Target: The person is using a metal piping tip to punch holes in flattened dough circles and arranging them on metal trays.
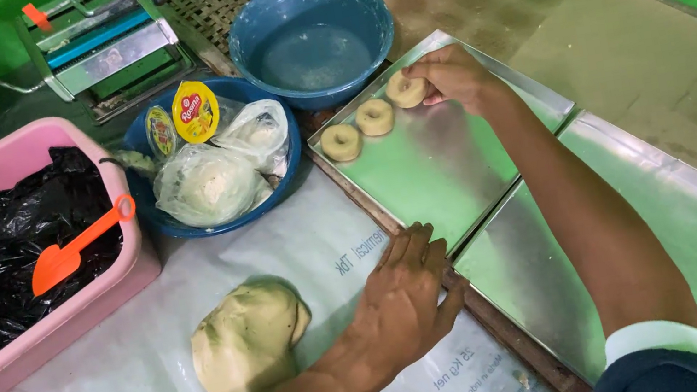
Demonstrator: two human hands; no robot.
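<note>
Setting a dough ring (405,89) down, the right hand (453,77) grips it just past two rings (358,129); go gently. The left hand (406,294) lies open, flat.

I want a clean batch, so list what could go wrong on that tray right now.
1. The right hand is on the third dough ring, which sits against the rim of the metal tray; pressing could flatten it.
2. The three rings lie close together and may stick.
3. The left hand rests at the tray's near edge and could nudge it.
</note>
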